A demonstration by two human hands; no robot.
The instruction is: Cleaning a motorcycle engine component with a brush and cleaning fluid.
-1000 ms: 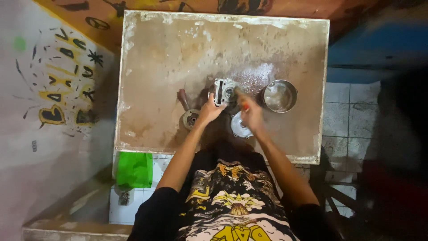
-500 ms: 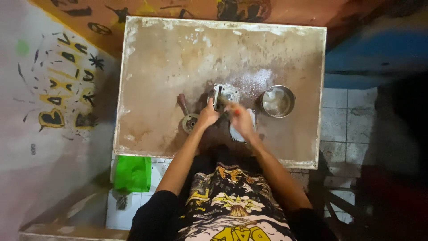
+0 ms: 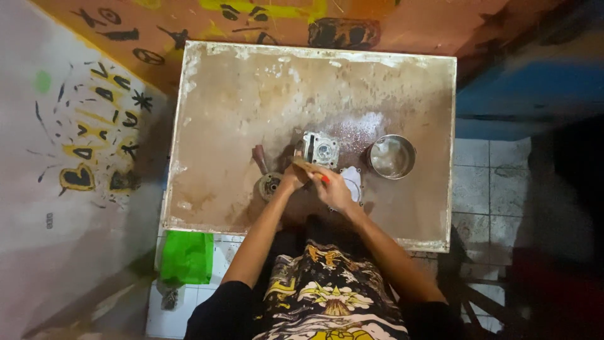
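Both hands meet near the worktop's [image 3: 239, 107] front edge. The right hand [image 3: 333, 189] grasps an orange-tipped tool [image 3: 313, 171], mostly hidden; the left hand's [image 3: 293, 179] grip is unclear. Behind sits a metal engine cylinder [image 3: 321, 148], with a steel bowl [image 3: 391, 157] toward the right edge.

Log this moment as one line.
left hand: at round metal part | right hand: holds orange-tipped tool | metal block, steel bowl: on table

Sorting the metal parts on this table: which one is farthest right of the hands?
The round shiny metal bowl. It stands apart to the right, while the square finned metal block and small round part sit by the hands.
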